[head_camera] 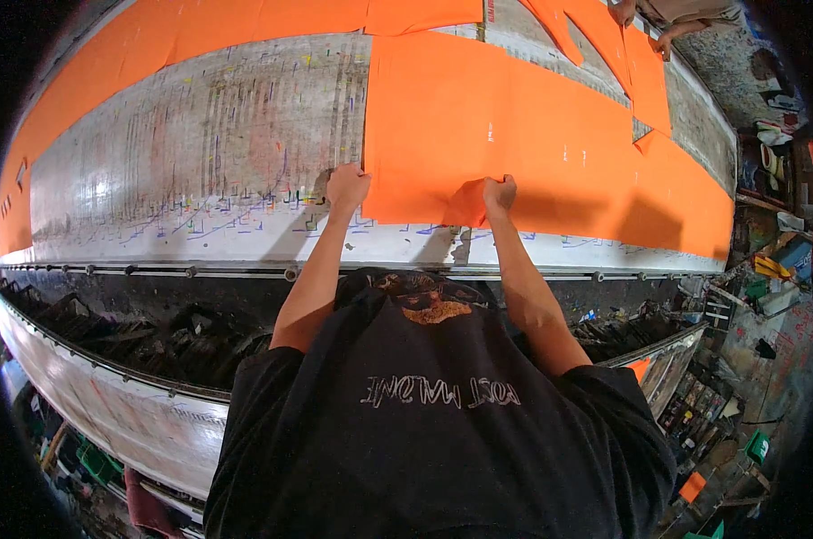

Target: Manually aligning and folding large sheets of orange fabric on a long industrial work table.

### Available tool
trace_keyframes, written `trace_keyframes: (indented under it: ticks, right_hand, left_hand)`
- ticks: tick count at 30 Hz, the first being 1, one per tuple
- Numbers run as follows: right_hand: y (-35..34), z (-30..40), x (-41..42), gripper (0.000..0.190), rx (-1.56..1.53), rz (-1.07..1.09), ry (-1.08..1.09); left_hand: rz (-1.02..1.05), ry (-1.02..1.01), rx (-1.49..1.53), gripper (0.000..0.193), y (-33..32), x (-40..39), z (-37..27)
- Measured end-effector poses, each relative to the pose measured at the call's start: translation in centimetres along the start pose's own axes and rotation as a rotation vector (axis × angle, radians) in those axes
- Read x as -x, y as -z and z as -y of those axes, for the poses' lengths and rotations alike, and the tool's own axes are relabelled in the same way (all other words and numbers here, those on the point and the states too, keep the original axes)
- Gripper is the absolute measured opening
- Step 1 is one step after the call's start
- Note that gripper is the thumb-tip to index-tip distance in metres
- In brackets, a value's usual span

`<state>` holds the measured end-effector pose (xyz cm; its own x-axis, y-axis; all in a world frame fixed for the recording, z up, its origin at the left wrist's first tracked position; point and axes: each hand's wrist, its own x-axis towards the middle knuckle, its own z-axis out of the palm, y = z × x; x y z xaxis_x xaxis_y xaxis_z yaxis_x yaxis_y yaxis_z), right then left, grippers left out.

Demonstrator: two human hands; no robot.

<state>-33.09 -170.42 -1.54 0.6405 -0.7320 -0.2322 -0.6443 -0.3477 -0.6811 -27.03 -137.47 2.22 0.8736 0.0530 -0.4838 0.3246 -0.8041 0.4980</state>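
Note:
A flat orange fabric panel lies in front of me on a long, paint-marked table. My left hand is closed at the panel's left edge, with its fingertips on the fabric. Farther right, my right hand pinches the panel near its front edge, where the cloth is raised in a small fold. Another stretch of orange fabric, with small white marks, continues to the right. What the curled fingers cover is hidden.
Orange pieces line the table's far side. At the upper right, a co-worker's hands hold orange fabric. A metal rail with round knobs runs along the near edge. Behind me stands a second long table; clutter covers the floor at right.

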Motion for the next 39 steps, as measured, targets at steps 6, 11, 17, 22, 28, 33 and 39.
trace_keyframes:
  ticks: [6,11,17,22,28,33,39]
  right_hand:
    - [0.7,1.3,0.1,0.033,0.167,0.0,-0.056]
    - [2.3,3.0,0.3,0.033,0.252,0.025,0.067]
    - [2.1,1.4,-1.1,0.032,0.064,0.23,-0.041]
    - [0.3,-0.7,-2.1,0.018,-0.552,0.383,-0.48]
    - [-0.6,0.9,-1.4,0.012,-0.405,0.423,-0.479]
    - [0.7,1.9,-0.7,0.014,-0.336,0.27,-0.174]
    - [2.1,1.8,0.2,0.03,0.234,0.162,0.286]
  left_hand:
    - [0.017,-0.116,0.377,0.033,-1.6,0.5,-0.6]
    - [0.127,0.144,0.567,0.041,-2.4,-0.1,-0.4]
    - [0.065,-0.105,0.37,0.037,-3.5,-0.2,0.7]
    - [0.039,-0.05,0.374,0.041,-5.0,-1.4,2.3]
    - [0.023,0.067,0.682,0.049,-6.3,-2.4,3.5]
    - [0.213,0.344,1.0,0.048,-4.7,-2.4,3.2]
    - [0.052,-0.083,0.225,0.03,-2.8,-0.2,0.8]
